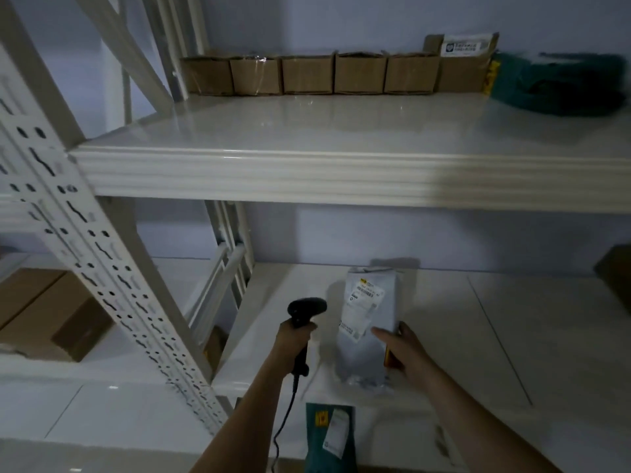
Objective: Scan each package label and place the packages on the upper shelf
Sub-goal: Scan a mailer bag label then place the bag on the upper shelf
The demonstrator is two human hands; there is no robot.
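This is a stockroom or parcel depot. Pale metal racking with a slotted upright (pixel 65 213) at nine o'clock carries deep shelves (pixel 307 172). A row of taped cardboard boxes (pixel 307 75) lines the back at twelve o'clock, larger cartons (pixel 44 312) sit at eight o'clock, and a labelled grey mailer (pixel 367 322) (barcode showing) faces a handheld scanner (pixel 302 322) at six o'clock.
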